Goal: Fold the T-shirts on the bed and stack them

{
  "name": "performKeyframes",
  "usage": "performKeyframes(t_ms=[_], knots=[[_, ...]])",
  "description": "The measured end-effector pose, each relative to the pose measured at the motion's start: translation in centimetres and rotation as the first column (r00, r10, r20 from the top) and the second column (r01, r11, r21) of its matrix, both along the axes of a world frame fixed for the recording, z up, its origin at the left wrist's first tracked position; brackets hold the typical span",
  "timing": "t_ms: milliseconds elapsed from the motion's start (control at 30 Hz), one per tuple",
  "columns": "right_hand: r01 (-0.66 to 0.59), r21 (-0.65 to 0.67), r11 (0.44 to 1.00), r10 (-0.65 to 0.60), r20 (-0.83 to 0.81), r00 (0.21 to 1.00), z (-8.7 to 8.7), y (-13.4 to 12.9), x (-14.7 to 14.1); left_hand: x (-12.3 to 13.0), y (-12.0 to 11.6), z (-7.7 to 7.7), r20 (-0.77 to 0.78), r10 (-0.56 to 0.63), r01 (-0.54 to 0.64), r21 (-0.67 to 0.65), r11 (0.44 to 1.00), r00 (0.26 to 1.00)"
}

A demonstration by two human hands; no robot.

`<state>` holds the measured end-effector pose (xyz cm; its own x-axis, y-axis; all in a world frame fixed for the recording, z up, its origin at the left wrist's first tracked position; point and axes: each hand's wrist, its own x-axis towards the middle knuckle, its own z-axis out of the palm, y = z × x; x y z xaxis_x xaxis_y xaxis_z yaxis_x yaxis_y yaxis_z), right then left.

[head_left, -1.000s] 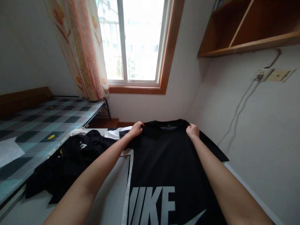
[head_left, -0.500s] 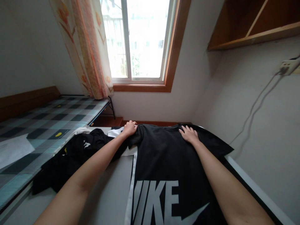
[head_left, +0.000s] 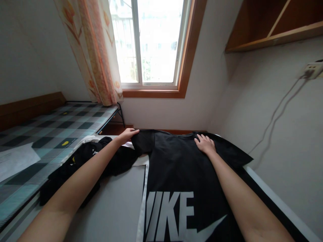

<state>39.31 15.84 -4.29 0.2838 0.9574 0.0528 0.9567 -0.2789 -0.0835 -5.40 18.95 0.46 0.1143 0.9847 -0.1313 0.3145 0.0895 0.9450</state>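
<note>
A black T-shirt (head_left: 174, 164) with large pale letters and a swoosh lies spread on a white surface (head_left: 118, 198), its collar at the far edge. My left hand (head_left: 128, 135) pinches the end of its left sleeve between thumb and fingers. On the shirt beside the collar, near the right shoulder, my right hand (head_left: 205, 144) rests flat with its fingers spread. A heap of dark clothes (head_left: 85, 158) lies to the left, partly hidden behind my left forearm.
On the left is a bed with a checked cover (head_left: 83, 116) and a sheet of paper (head_left: 19, 159) on it. A curtain (head_left: 98, 60) hangs by the window. At the upper right are a wooden shelf (head_left: 275, 37) and a socket (head_left: 313, 70) with a cable.
My left hand has moved left from the shirt's shoulder area, and the left sleeve is now stretched outward. My right hand stays in nearly the same place on the shirt.
</note>
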Motion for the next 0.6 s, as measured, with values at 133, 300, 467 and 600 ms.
performKeyframes(t_ms=[133,300,467,600], knots=[[0.01,0.032,0.999,-0.011,0.012,1.0,0.1,-0.3,-0.4,-1.3,0.1,-0.3,0.025,0.195,-0.194,-0.032,0.98,0.98],[-0.036,0.099,0.994,0.033,0.029,0.999,0.6,-1.4,-0.4,-0.9,-1.3,-1.5,-0.157,0.25,-0.251,0.01,0.968,0.955],[-0.039,0.217,0.976,0.016,0.103,0.995,2.0,-3.7,2.4,-0.4,-3.3,-0.6,-0.12,-0.042,0.049,0.057,0.997,0.992],[0.224,0.217,0.95,-0.243,0.065,0.968,3.1,-5.5,8.2,-0.7,-4.5,-0.3,-0.026,-0.222,0.223,0.035,0.974,0.975]])
